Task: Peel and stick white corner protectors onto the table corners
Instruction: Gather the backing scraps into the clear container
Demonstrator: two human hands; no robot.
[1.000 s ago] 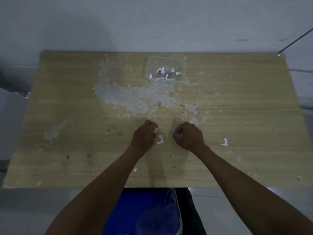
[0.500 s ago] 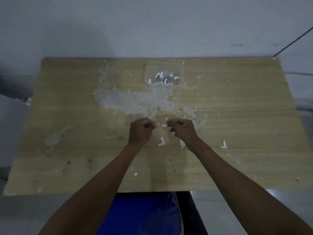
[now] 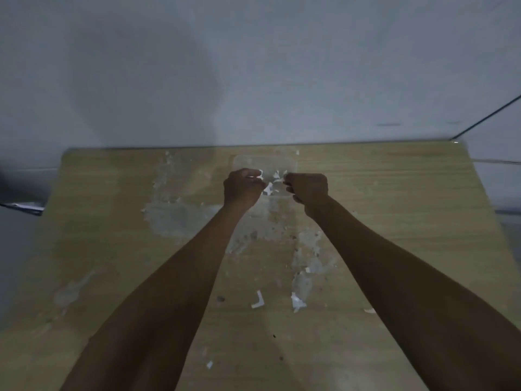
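Where hands meet, scarred wooden table (image 3: 394, 210), grey wall (image 3: 253, 66) behind

- Left hand (image 3: 243, 185) and right hand (image 3: 307, 187) raised side by side, fingers curled, over clear container (image 3: 293, 165) at far side of wooden table (image 3: 394, 210).
- Small white piece (image 3: 268, 188) between the fingertips; which hand pinches it, unclear.
- L-shaped white corner protector (image 3: 258, 301) lies on table between forearms; white scrap (image 3: 296, 301) just beside it.
- Pale patchy residue (image 3: 174, 218) on tabletop.
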